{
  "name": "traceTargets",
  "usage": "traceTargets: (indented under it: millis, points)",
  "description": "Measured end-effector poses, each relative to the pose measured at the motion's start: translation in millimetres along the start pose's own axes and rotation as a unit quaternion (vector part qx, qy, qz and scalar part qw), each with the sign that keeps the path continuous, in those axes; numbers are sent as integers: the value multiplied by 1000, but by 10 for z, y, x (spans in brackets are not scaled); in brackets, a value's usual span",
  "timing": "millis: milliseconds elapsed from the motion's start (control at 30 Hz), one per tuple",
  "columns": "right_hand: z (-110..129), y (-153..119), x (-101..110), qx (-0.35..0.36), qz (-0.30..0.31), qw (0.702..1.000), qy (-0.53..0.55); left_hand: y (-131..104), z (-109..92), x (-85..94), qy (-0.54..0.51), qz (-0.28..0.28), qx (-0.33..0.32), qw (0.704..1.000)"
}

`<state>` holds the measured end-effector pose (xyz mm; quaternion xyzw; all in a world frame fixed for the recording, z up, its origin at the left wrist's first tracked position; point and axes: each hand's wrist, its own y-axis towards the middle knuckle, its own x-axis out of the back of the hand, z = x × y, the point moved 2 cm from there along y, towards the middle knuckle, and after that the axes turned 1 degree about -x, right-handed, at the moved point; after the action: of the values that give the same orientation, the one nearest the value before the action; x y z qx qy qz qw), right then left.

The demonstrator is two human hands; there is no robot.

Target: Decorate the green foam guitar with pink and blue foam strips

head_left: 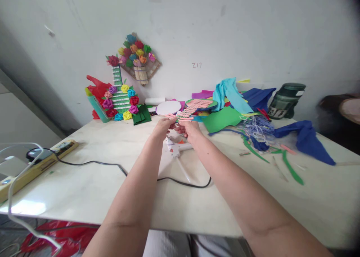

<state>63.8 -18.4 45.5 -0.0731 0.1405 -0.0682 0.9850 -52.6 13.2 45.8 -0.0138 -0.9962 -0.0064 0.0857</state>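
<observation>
My left hand [163, 126] and my right hand [190, 130] are stretched out together over the white table [92, 185]. Both pinch the near edge of a green oval craft piece [198, 106] covered with rows of pink strips. The piece is tilted up away from me. A white glue gun [177, 149] lies on the table just under my hands, its black cord [118, 167] trailing left.
A paper-flower craft [121, 99] and a flower bouquet plaque [138, 58] lean on the wall. Coloured felt, blue cloth [306, 137], thread and green strips [292, 170] clutter the right side. A yellow power strip [39, 165] sits left, a green dispenser [285, 99] back right.
</observation>
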Motion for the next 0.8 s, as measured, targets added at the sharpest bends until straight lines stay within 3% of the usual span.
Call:
traceTargets:
  millis: [500,700,800]
  points:
    - [-33,-13,-45,-5,-4,1000,8,11,-19,18,-75,6,105,992]
    - [-56,30,-44,0,-1,1000,17,2,-22,58,-94,57,127,986]
    - [-48,18,-42,-9,-6,1000,14,27,10,104,-53,24,114,992]
